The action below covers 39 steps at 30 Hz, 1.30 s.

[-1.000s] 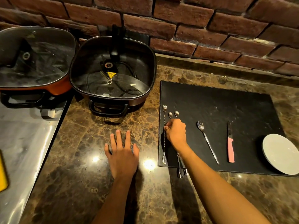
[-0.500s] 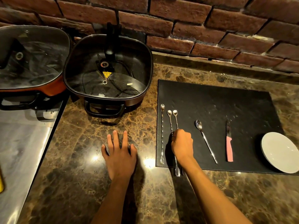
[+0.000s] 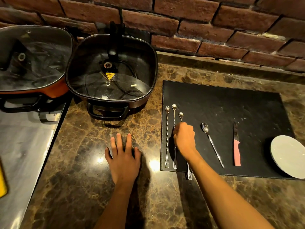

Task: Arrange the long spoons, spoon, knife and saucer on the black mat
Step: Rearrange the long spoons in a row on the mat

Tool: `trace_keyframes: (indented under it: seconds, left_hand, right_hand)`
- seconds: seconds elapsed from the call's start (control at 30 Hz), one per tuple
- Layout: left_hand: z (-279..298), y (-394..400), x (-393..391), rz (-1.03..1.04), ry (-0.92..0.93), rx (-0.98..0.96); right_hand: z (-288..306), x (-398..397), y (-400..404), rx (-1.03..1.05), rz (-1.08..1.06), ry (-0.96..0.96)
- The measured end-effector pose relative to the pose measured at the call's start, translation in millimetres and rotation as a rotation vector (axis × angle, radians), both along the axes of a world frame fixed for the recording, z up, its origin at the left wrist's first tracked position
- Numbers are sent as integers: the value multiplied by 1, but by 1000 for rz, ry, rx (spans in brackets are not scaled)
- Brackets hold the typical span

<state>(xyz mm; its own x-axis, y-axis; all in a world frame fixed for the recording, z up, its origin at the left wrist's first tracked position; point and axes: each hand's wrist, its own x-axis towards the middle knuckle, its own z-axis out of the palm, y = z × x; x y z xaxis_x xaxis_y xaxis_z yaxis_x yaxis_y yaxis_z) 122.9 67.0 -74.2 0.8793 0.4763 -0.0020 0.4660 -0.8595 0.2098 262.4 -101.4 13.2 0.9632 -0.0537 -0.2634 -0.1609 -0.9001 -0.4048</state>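
Head view: right hand is pinching the third long spoon on the black mat, its fork end overhanging the bench. Left hand is resting flat, released. Next, likely: sliding it up level.

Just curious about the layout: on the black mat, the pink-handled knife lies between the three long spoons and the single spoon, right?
Not quite. In the head view the knife lies between the single spoon and the saucer, not between the long spoons and the spoon. It does lie on the mat, and its handle is pink.
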Motion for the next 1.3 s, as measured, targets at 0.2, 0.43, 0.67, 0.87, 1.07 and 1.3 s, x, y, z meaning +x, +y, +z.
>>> trace_keyframes:
  seconds: [0.2,0.43,0.67,0.87,1.07,1.3]
  left_hand:
    - [-1,0,0,1,16,4]
    - [-5,1,-1,-1,0,9]
    - [-3,0,0,0,9,10]
    - [-1,1,-1,-2,11,5]
    - [1,0,-1,-3,18,6]
    - [2,1,-2,-10,14,20]
  right_hand:
    - [-1,-1,-4,47,-5,-8]
    - [0,-17,-37,55,-117,-49]
    - [-4,-29,-44,-13,-101,13]
    - [-1,-13,-37,6,-57,-14]
    - [-4,-7,-35,34,-45,-9]
    - [-8,-5,-37,53,-52,-40]
